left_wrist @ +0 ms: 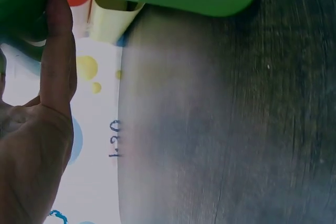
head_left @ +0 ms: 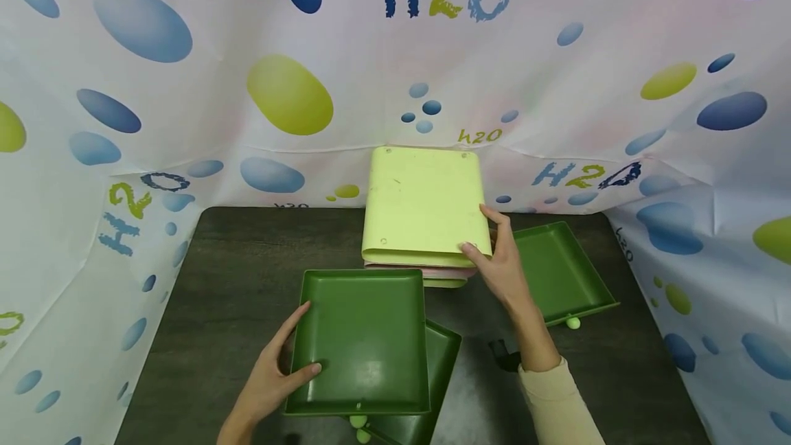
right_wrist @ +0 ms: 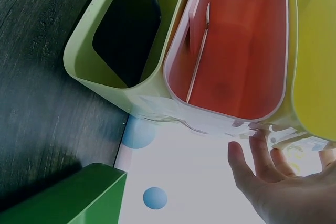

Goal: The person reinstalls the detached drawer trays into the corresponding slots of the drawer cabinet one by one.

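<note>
On the dark desk (head_left: 247,259), the left hand (head_left: 272,376) grips a green tray (head_left: 361,338) by its left edge, above another green tray (head_left: 441,362). The right hand (head_left: 503,266) touches the stacked pale yellow-green case (head_left: 423,204); a third green tray (head_left: 565,270) lies right.

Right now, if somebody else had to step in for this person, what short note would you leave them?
Left hand: grips the left edge of a dark green drawer tray, held over a second green tray.
Right hand: fingers rest open against the right front corner of the stacked drawer cabinet, whose three slots (yellow-green, pink, yellow-green) are empty.
A third green tray lies on the dark table, right of the cabinet.
Done: all three trays are out. Left, probably: sliding each back in.
</note>
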